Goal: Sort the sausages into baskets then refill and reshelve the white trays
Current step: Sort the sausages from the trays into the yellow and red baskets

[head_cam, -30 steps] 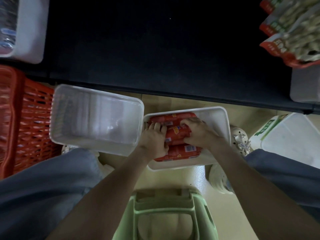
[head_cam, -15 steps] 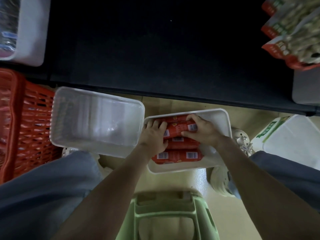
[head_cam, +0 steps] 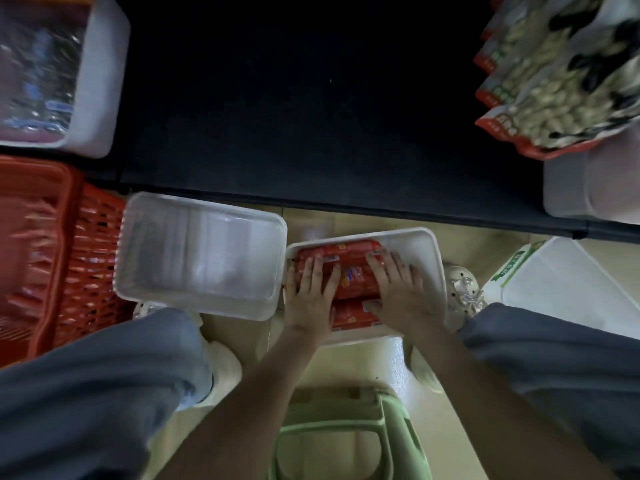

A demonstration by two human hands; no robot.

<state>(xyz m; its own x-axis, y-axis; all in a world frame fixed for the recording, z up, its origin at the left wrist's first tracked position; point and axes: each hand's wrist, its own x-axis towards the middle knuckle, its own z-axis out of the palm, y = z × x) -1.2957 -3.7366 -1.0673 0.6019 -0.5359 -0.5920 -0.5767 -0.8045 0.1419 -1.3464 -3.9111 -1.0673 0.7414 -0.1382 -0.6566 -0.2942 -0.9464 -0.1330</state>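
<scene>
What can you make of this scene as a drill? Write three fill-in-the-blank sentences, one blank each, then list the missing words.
1. The left hand and the right hand lie with straight fingers on sausage packs whose wrapping is ____.
2. Those packs lie in a white tray that stands on the ____.
3. The plastic stool between the person's legs is pale ____.

Missing words: red; floor; green.

Both forearms reach forward. The left hand (head_cam: 310,299) lies palm down, fingers straight (slightly spread); the right hand (head_cam: 398,294) lies likewise, near the left fingers.
</scene>
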